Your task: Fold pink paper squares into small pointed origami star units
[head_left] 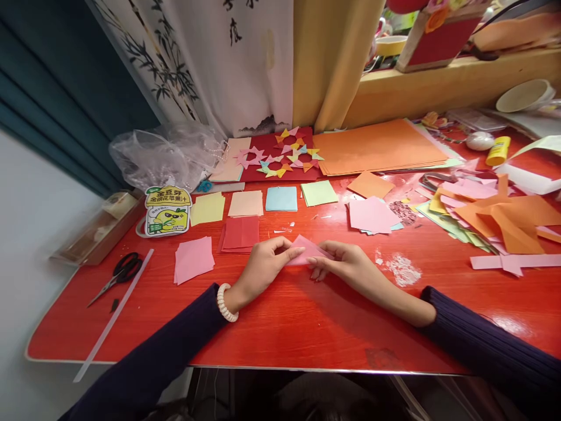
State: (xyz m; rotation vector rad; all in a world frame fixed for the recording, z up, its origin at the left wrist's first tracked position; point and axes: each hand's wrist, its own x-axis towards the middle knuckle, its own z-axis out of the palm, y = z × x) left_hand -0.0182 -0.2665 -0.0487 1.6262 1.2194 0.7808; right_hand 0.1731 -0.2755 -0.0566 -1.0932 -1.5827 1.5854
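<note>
A pink sheet of paper (303, 248), folded into a triangle with its point away from me, is held between both hands above the red table. My left hand (269, 261) pinches its left corner between thumb and fingers. At the right corner, my right hand (344, 263) grips it the same way, thumb on the near edge. Just beyond my left hand lies a stack of red paper squares (241, 233). Farther left is a stack of pink squares (193, 260). Pink squares (374, 215) also lie beyond my right hand.
Yellow (207, 208), peach (246, 203), blue (281, 199) and green (319, 193) squares form a row. Folded paper stars (280, 165) lie behind them. Scissors (125, 269) and a pale strip (114, 316) are at left. Orange scraps (511, 216) pile up at right.
</note>
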